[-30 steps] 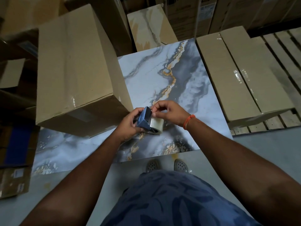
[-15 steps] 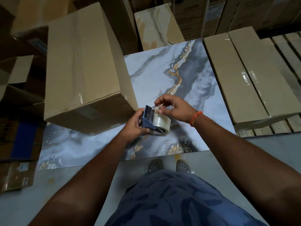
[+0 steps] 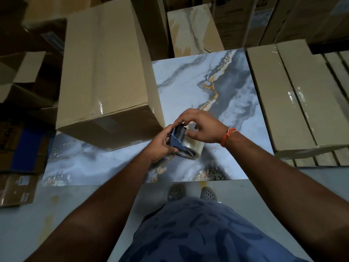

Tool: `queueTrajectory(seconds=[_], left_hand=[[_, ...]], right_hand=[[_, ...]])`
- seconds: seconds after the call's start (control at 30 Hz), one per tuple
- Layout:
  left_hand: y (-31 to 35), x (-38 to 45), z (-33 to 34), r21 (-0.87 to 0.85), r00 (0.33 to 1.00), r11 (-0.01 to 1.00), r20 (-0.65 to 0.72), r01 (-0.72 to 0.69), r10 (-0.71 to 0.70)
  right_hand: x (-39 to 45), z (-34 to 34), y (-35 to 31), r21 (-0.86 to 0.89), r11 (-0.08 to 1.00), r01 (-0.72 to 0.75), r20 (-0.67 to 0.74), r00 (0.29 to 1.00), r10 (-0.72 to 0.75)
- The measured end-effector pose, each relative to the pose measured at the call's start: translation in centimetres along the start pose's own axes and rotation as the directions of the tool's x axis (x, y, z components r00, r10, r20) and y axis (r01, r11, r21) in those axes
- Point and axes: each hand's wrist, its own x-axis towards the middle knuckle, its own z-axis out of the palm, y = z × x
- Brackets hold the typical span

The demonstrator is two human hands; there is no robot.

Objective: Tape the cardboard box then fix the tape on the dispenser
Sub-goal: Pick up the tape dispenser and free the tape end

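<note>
A tall brown cardboard box [image 3: 102, 72] stands on the left part of a marble-patterned table [image 3: 188, 87], with clear tape shining along its top seam near the front edge. Just right of the box's near corner, my left hand [image 3: 160, 146] grips a blue tape dispenser [image 3: 177, 138] that carries a roll of clear tape [image 3: 194, 150]. My right hand [image 3: 202, 127] arches over the dispenser's top, its fingertips pinched at the tape end by the blade. The tape end itself is hidden under the fingers.
Two long flat cartons [image 3: 294, 95] lie on a wooden pallet [image 3: 336, 159] to the right. More cartons stand behind the table [image 3: 192, 29] and opened boxes on the left [image 3: 24, 76]. My feet [image 3: 190, 193] are on the grey floor at the table's near edge.
My right hand has moved from beside the roll to over the top of the dispenser. The dispenser has tilted more upright in my left hand. The view has shifted slightly.
</note>
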Motion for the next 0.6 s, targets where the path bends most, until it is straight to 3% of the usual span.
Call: queueTrajectory(seconds=[0.6], left_hand=[[-0.49, 0.61, -0.39, -0.001, 0.998, 0.999, 0.048, -0.034, 0.034]], right_hand=[[0.14, 0.50, 0.30, 0.040, 0.998, -0.048, -0.100, 0.994, 0.052]])
